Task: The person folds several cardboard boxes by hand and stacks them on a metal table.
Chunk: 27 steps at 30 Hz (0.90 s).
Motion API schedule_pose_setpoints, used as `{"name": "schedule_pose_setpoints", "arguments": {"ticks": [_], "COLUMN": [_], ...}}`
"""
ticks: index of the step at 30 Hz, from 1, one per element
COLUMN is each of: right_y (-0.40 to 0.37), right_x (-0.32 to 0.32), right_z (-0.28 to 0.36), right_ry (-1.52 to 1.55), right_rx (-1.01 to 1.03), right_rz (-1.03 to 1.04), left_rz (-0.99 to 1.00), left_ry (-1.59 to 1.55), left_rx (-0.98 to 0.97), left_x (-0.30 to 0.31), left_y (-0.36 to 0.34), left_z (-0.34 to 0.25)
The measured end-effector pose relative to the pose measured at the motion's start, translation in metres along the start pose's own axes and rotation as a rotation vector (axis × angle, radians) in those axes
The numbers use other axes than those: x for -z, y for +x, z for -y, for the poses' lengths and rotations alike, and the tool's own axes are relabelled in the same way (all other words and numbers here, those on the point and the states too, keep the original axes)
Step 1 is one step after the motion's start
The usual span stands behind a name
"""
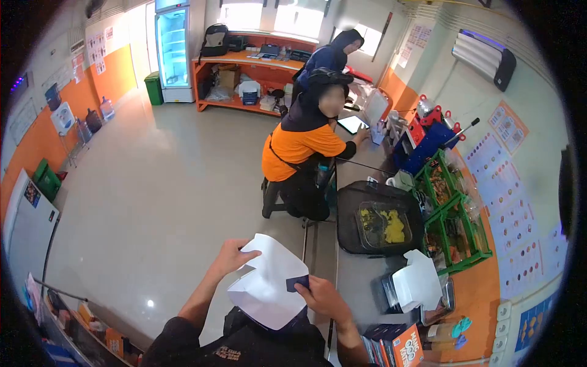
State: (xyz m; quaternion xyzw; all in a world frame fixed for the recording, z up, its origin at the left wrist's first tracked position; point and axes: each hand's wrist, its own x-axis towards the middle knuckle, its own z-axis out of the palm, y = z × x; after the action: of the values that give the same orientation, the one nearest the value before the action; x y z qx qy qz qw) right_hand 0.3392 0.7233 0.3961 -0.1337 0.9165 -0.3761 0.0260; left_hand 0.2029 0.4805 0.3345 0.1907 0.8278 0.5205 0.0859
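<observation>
I hold a flat white cardboard box blank in front of my chest with both hands. My left hand grips its upper left edge. My right hand pinches its right side beside a small dark blue patch. A second white box, folded open, stands on the counter to the right of my right hand.
A black bin holds a clear container of yellow food. Green wire racks line the right wall. Orange printed boxes sit near me. A person in an orange shirt sits at the counter with a tablet; another person stands behind.
</observation>
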Motion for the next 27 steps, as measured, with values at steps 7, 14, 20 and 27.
{"name": "schedule_pose_setpoints", "arguments": {"ticks": [7, 14, 20, 27], "right_y": [0.016, 0.012, 0.005, -0.004], "right_x": [-0.016, -0.023, 0.023, 0.004], "right_z": [0.012, -0.004, -0.03, -0.042], "right_ry": [-0.086, -0.204, 0.112, 0.446], "right_rx": [0.061, 0.161, -0.15, -0.278], "right_rz": [-0.217, -0.251, -0.155, -0.17], "left_rz": [-0.204, 0.029, 0.446, 0.173], "left_ry": [0.078, -0.91, -0.14, -0.478], "left_rx": [0.01, 0.167, -0.048, -0.142], "left_x": [-0.04, -0.011, 0.042, 0.005], "left_y": [0.021, 0.016, 0.006, -0.017], "left_z": [0.03, -0.036, -0.061, -0.06]}}
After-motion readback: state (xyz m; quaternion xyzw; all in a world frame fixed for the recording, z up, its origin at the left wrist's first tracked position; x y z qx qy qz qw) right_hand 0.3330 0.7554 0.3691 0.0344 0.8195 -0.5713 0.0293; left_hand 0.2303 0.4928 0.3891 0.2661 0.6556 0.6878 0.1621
